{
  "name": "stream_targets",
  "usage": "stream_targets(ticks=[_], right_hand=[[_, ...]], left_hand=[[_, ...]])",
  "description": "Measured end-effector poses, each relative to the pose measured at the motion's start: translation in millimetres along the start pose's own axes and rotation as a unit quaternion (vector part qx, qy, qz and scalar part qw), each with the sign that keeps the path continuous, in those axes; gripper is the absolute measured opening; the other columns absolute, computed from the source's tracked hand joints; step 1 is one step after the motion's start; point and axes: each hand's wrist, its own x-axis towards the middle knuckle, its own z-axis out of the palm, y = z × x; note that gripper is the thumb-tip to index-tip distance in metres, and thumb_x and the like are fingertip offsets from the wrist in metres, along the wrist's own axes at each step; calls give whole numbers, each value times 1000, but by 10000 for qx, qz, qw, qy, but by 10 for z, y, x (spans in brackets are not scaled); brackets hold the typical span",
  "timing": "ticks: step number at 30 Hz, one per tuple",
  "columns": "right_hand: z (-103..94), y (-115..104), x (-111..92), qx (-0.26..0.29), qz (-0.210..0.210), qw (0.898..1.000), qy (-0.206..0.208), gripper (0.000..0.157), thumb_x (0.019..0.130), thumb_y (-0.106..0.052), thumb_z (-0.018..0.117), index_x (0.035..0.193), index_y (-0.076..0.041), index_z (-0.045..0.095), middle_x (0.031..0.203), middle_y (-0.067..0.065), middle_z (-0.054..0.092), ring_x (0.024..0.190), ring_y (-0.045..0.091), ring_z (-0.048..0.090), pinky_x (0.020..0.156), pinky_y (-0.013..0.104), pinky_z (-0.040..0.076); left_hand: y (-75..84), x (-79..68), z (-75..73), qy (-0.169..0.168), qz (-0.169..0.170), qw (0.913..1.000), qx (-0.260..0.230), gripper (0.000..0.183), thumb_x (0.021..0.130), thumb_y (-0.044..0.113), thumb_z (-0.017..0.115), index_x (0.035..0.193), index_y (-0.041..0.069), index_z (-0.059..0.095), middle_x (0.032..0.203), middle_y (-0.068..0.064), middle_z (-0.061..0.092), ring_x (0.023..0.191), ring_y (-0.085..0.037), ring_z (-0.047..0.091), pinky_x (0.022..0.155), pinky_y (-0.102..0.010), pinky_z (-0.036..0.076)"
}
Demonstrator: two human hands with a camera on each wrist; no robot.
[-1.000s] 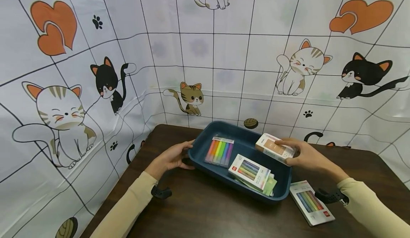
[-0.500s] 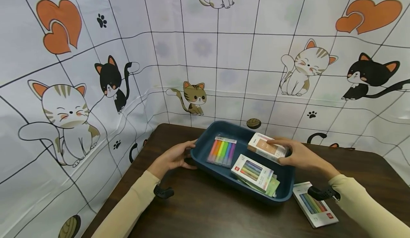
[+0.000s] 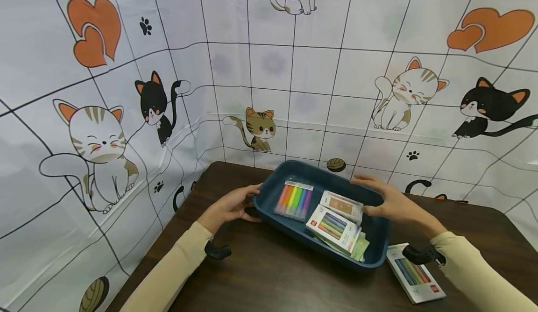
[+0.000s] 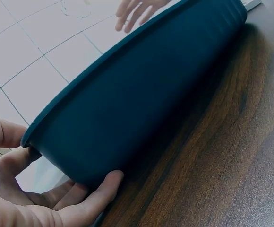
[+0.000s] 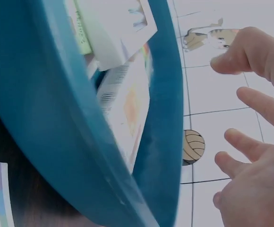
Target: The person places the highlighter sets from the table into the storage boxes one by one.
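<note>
A dark blue plastic bin (image 3: 321,251) stands on the table. My left hand (image 3: 232,204) holds its left end; in the left wrist view a finger lies at the rim and the thumb (image 4: 109,182) against the lower wall. Over the bin's right end hovers my right hand (image 3: 395,203), fingers spread and nothing in them. Inside, a white box with an orange-brown panel (image 3: 341,206) lies along the back. In front of it a white box with coloured sticks pictured (image 3: 332,225) rests on a green packet (image 3: 360,247). A clear pack of rainbow highlighters (image 3: 294,200) lies at the left.
Another white box with coloured sticks pictured (image 3: 414,272) lies on the dark wood table (image 3: 260,274), right of the bin and partly under the right wrist's black strap. A cat-print cloth (image 3: 311,102) hangs behind the table and along its left.
My right hand has lowered the box with the orange-brown panel into the bin and let go of it. My left hand keeps its place at the bin's end.
</note>
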Motion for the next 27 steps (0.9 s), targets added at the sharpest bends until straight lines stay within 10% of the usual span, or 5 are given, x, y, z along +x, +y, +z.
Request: stream_targets(ticks=[27], right_hand=[[-84, -22, -208, 34, 0, 9999, 115, 74, 92, -26, 72, 158, -23, 40, 164, 10, 26, 144, 50, 24, 93, 83, 27]], left_hand=[[23, 0, 12, 57, -37, 10000, 23, 56, 105, 22, 47, 160, 21, 37, 147, -25, 40, 127, -40, 45, 83, -67, 51]])
